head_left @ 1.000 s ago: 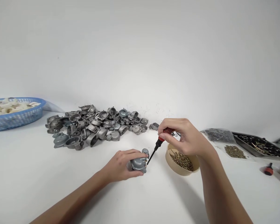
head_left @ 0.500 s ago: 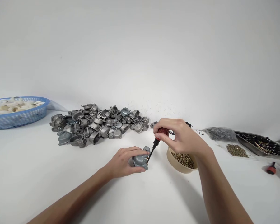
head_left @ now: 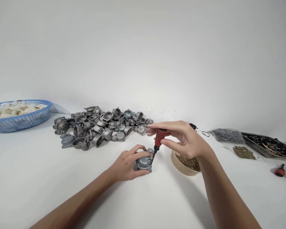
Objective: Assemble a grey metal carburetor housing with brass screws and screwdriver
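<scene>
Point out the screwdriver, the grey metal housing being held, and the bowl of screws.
screwdriver (head_left: pixel 159 136): head view, on its red handle.
grey metal housing (head_left: pixel 143 163): head view, on its rounded top face.
bowl of screws (head_left: pixel 184 172): head view, on its beige front wall.

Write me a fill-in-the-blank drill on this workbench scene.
The right hand holds a screwdriver with a ____ handle.
The left hand steadies a small grey metal casting on the ____ table.
The round beige bowl by the right wrist holds brass ____.
The oval plastic basket at far left is ____.
Missing: red, white, screws, blue.
</scene>
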Available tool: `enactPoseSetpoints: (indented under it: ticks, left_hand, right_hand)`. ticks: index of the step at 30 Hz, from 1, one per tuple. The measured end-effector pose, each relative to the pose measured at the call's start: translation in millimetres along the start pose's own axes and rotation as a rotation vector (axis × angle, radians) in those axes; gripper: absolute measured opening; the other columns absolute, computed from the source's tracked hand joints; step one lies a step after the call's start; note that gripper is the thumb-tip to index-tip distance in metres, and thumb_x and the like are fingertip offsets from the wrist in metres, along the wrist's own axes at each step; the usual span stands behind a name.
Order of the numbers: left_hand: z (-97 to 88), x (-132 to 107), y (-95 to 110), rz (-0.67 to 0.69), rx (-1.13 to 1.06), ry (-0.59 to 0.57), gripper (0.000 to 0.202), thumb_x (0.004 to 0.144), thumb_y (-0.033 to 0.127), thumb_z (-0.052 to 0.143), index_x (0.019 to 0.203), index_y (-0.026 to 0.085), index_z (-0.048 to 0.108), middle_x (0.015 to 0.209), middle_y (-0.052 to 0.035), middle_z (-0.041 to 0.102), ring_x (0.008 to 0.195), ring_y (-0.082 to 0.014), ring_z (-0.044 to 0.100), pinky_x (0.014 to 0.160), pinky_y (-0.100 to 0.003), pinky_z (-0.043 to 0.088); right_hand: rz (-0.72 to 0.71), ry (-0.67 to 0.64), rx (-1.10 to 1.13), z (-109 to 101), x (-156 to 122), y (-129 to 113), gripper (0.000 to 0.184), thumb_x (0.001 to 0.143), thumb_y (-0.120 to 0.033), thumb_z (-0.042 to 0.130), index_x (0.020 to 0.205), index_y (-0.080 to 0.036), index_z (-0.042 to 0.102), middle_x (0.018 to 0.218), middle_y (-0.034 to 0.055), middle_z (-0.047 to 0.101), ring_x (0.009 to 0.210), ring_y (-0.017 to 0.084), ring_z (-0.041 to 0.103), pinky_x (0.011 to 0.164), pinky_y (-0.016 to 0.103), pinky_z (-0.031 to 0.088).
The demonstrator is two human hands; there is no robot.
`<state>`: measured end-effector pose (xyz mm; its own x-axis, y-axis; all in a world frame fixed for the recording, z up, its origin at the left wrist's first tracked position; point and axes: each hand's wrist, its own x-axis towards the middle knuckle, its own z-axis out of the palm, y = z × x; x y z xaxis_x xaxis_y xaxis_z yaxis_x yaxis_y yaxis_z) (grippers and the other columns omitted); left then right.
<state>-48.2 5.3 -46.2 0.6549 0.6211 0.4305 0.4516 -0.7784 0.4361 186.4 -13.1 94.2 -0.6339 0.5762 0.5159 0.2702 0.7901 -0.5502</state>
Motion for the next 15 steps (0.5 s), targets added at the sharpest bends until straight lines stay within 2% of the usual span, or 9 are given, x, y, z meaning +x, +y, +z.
enactPoseSetpoints:
  ticks: [2, 4, 6, 8, 9, 12, 13, 15]
  left_hand:
    - [-1.1, -0.1, -1.0, 0.010, 0.044, 0.007, 0.050, 0.083, 0.059, 0.065, 0.126, 0.034, 0.059, 0.134, -0.0053, 0.054, 0.061, -0.0084, 0.058, 0.068, -0.027, 0.051]
    - [-2.2, -0.2, -2.0, 0.012, 0.071, 0.005, 0.051, 0.082, 0.061, 0.065, 0.125, 0.034, 0.059, 0.139, -0.0062, 0.050, 0.056, -0.0065, 0.054, 0.066, -0.027, 0.050]
    - [-2.8, -0.5, -2.8, 0.010, 0.087, 0.000, 0.052, 0.081, 0.061, 0.065, 0.125, 0.034, 0.058, 0.141, -0.0066, 0.048, 0.056, -0.0066, 0.054, 0.066, -0.027, 0.050]
    - [-3.2, -0.8, -3.0, 0.006, 0.093, -0.007, 0.054, 0.081, 0.061, 0.066, 0.126, 0.034, 0.056, 0.143, -0.0064, 0.048, 0.058, -0.0078, 0.055, 0.067, -0.028, 0.049]
    - [-3.5, -0.9, -2.9, 0.000, 0.090, -0.013, 0.054, 0.080, 0.061, 0.066, 0.126, 0.034, 0.056, 0.143, -0.0062, 0.047, 0.059, -0.0084, 0.056, 0.068, -0.028, 0.050]
    - [-6.1, -0.8, -1.0, -0.032, 0.054, -0.040, 0.057, 0.078, 0.061, 0.068, 0.126, 0.034, 0.054, 0.145, -0.0060, 0.047, 0.063, -0.0104, 0.059, 0.071, -0.030, 0.051]
    - [-7.4, -0.6, -0.2, -0.043, 0.036, -0.048, 0.059, 0.077, 0.061, 0.070, 0.126, 0.034, 0.053, 0.145, -0.0061, 0.047, 0.066, -0.0118, 0.062, 0.073, -0.030, 0.051]
    - [-10.0, 0.0, 1.3, -0.054, -0.005, -0.059, 0.061, 0.075, 0.060, 0.072, 0.126, 0.033, 0.052, 0.144, -0.0067, 0.047, 0.078, -0.0164, 0.066, 0.079, -0.032, 0.052]
  right_hand:
    - [-0.019, 0.037, -0.002, -0.6, 0.0, 2.0, 0.035, 0.091, -0.023, 0.065, 0.126, -0.025, 0.067, 0.101, 0.0045, 0.074, 0.083, 0.016, 0.071, 0.077, 0.033, 0.062]
    - [-0.047, 0.104, -0.095, -0.4, 0.3, 3.6, 0.032, 0.085, -0.027, 0.073, 0.117, -0.025, 0.072, 0.090, 0.0025, 0.074, 0.077, 0.015, 0.069, 0.076, 0.033, 0.061]
    - [-0.038, 0.103, -0.114, 0.0, 0.6, 4.9, 0.034, 0.089, -0.026, 0.069, 0.122, -0.026, 0.069, 0.097, 0.0033, 0.074, 0.078, 0.015, 0.069, 0.080, 0.035, 0.061]
    - [-0.007, 0.076, -0.051, 0.4, 0.7, 6.2, 0.039, 0.093, -0.022, 0.061, 0.131, -0.027, 0.064, 0.106, 0.0044, 0.073, 0.081, 0.014, 0.070, 0.081, 0.035, 0.060]
    - [-0.002, 0.082, -0.035, 0.6, 0.7, 6.9, 0.039, 0.092, -0.021, 0.063, 0.130, -0.027, 0.064, 0.105, 0.0042, 0.073, 0.080, 0.014, 0.070, 0.080, 0.034, 0.061]
    - [-0.047, 0.184, -0.128, 0.8, 0.5, 9.1, 0.031, 0.083, -0.025, 0.076, 0.113, -0.025, 0.074, 0.085, 0.0011, 0.072, 0.076, 0.015, 0.067, 0.076, 0.032, 0.059]
    - [-0.050, 0.184, -0.145, 0.9, 0.3, 9.7, 0.031, 0.083, -0.026, 0.075, 0.114, -0.026, 0.074, 0.085, 0.0012, 0.072, 0.077, 0.016, 0.067, 0.078, 0.033, 0.059]
    - [-0.022, 0.119, -0.081, 1.5, -0.1, 10.6, 0.038, 0.091, -0.025, 0.064, 0.128, -0.027, 0.066, 0.096, 0.0031, 0.073, 0.083, 0.016, 0.068, 0.083, 0.036, 0.059]
